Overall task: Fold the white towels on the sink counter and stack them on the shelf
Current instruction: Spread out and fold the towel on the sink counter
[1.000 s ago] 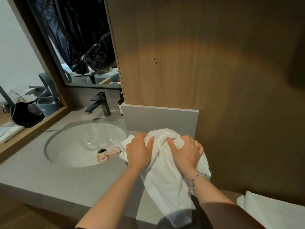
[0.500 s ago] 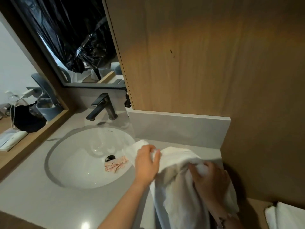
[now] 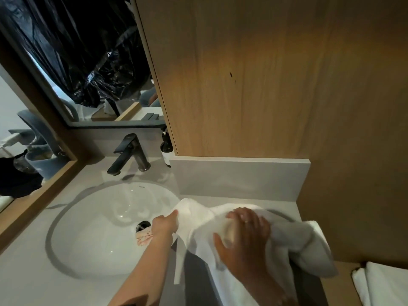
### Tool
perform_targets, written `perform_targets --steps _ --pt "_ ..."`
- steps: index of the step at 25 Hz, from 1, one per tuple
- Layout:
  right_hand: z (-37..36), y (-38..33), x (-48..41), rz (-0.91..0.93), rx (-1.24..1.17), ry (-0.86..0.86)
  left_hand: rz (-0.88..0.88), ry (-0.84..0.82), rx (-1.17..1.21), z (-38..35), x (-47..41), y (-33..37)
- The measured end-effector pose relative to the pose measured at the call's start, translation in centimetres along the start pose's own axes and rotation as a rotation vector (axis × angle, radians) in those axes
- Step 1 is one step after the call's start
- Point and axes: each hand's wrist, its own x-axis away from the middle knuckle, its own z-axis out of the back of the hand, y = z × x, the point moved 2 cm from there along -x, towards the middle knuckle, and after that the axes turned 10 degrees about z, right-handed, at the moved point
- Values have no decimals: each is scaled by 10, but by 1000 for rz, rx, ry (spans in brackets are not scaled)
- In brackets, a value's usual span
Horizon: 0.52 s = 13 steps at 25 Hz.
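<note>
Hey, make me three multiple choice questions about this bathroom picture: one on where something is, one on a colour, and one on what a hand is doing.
1. Where does the pink scrap lie?
A) in the sink beside the drain
B) on the floor
C) on a chair

2. What colour is the faucet?
A) gold
B) black
C) red

3. How does the right hand meet the white towel?
A) curled into a fist beside it
B) raised clear of it
C) spread on top of it

Answers:
1 A, the scrap shows against the white bowl next to the drain hole.
2 B, its body and handle are black all over.
3 C, the fingers fan out across the cloth.
</note>
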Motion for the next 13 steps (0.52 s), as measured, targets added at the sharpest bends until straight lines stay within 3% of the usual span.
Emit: perform_targets --steps 4,7,10,13 --pt "-28 -22 3 40 14 -360 142 -429 386 4 5 6" --pt "-32 -15 0 4 -27 -488 109 -600 545 15 -1 15" --pt "-27 5 -7 -10 -115 -497 60 -585 628 29 0 29" --pt "-22 23 -14 24 -274 -521 6 -414 630 46 9 46"
